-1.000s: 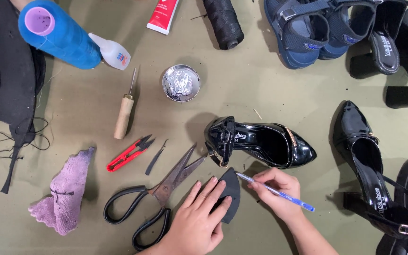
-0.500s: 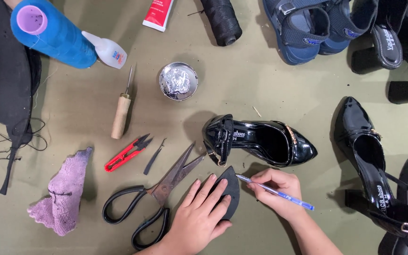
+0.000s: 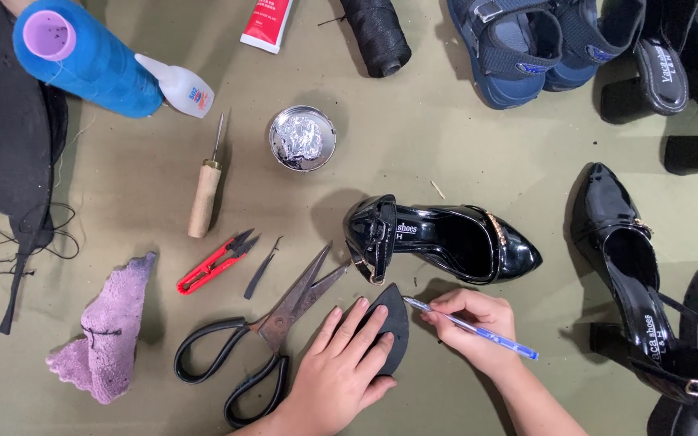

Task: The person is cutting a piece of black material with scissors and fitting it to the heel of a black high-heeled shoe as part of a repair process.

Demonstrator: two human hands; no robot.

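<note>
A black sole piece [image 3: 391, 327], pointed at its upper end, lies flat on the olive bench [image 3: 414, 153], just below the heel end of a glossy black pump [image 3: 446, 241]. The left hand [image 3: 337, 375] rests on the piece with fingers spread and flat, covering its left half and pinning it to the bench. The right hand [image 3: 474, 329] pinches a blue pen [image 3: 470, 329] between thumb and fingers; the pen's tip sits at the right edge of the piece, near its point, and the barrel runs down to the right across the hand.

The pump lies on its side with its toe to the right and a gold trim on the upper. Just left of the left hand, large black-handled scissors [image 3: 264, 343] lie partly open, blades pointing up toward the pump. Beyond them are a small dark hook tool [image 3: 260, 270], red thread snips [image 3: 216, 262] and a wooden-handled awl [image 3: 203, 190]. A round tin [image 3: 302, 138] with crumpled foil inside sits above the pump. A purple rag [image 3: 107, 335] lies at the lower left, black fabric [image 3: 2, 145] with loose threads at the far left. Along the top are a blue thread cone [image 3: 90, 56], a small glue bottle [image 3: 178, 85], a red-and-white tube [image 3: 267, 23], a black thread spool [image 3: 377, 32] and blue sandals [image 3: 527, 44]. More black heeled shoes [image 3: 640, 274] stand at the right.
</note>
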